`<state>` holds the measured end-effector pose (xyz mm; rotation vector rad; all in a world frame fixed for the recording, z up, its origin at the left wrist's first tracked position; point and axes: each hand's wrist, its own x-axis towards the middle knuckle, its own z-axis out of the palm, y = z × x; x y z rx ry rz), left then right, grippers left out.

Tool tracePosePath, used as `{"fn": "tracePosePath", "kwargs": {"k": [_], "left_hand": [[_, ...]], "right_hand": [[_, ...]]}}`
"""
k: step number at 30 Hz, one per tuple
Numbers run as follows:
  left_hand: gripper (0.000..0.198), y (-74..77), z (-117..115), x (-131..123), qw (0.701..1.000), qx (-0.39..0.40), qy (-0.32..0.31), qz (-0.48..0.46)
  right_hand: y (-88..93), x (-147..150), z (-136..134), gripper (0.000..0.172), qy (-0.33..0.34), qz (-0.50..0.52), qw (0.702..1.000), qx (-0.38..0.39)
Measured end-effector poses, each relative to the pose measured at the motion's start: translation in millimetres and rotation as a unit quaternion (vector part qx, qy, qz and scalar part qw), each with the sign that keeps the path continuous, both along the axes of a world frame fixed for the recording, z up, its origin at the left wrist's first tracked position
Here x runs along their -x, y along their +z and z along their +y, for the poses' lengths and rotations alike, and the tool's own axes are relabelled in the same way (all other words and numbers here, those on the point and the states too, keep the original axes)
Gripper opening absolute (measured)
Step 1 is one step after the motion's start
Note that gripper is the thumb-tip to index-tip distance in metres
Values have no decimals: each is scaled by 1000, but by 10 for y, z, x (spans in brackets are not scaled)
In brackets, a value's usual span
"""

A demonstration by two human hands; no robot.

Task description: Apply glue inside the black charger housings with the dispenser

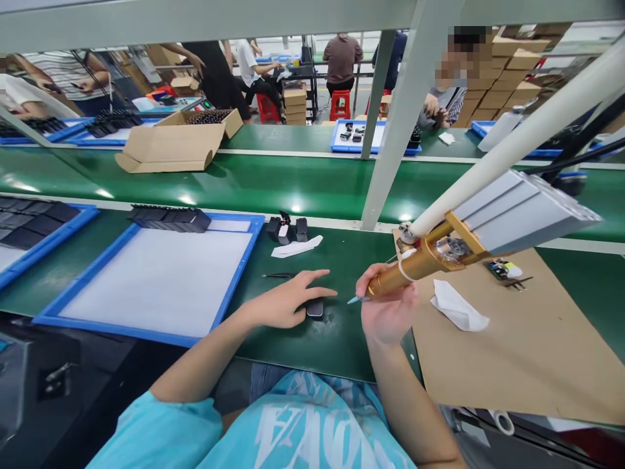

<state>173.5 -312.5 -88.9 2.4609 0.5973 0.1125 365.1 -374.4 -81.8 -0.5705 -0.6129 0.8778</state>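
My left hand point(286, 303) lies palm down over the green bench, its fingers stretched out and apart. Below its index finger, beside the thumb, is a small black device point(315, 309) with a pale rim, partly covered by the hand. In my right hand point(390, 309) is a gold cylindrical dispensing tool point(403, 272) with a pale blue tapered tip, tilted down to the left. That tip is to the right of the black device, apart from it. Dark tweezers point(278, 275) lie just beyond my left hand.
A blue-rimmed tray point(234, 286) with a row of black units point(170, 218) stands left. Several black parts point(288, 229) and a white wipe point(297, 246) lie beyond. Right are brown cardboard point(527, 345), another wipe point(459, 306) and a slanting white pole point(488, 156). People work across the bench.
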Motion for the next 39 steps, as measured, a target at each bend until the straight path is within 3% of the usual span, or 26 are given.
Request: {"fn": "tracePosePath", "kwargs": {"k": [4,7,11,13,16,18,23,25,30,34,39], "left_hand": [[93,-205,-284,20,990,49,128,-45],[77,-408,-395,34,961,97,225,-127],[69,-530,-432,29,930,173,243,-215],[67,-534,-433,-31,922,159,283,-211],[38,-515,-400,-164,918,85,337,-193],[24,-482,-345,-223,925,55,327,-186],[27,-338,-192,-183,963,72,211,-152],[26,-296,-199,-143,968,73,195,-142],[61,-277,-380,-72,963,64,239,-109],[60,-324,-416,-10,946,113,270,-138],[49,-502,-295,19,896,238,302,-222]], "right_hand": [[10,-9,11,30,-3,-4,1000,8],[16,-11,13,30,-8,-1,1000,1],[21,-8,7,31,-16,-9,1000,12],[24,-4,5,32,-17,-13,1000,20],[22,-4,12,32,-15,-17,999,23],[12,-9,24,32,-14,-16,1000,20],[-1,-20,41,32,-12,-5,1000,0],[7,-19,37,32,-15,-8,1000,4],[21,-18,24,31,-10,-5,1000,5],[21,-16,19,31,-4,-3,1000,-6],[28,-9,20,32,-16,-16,1000,11]]}}
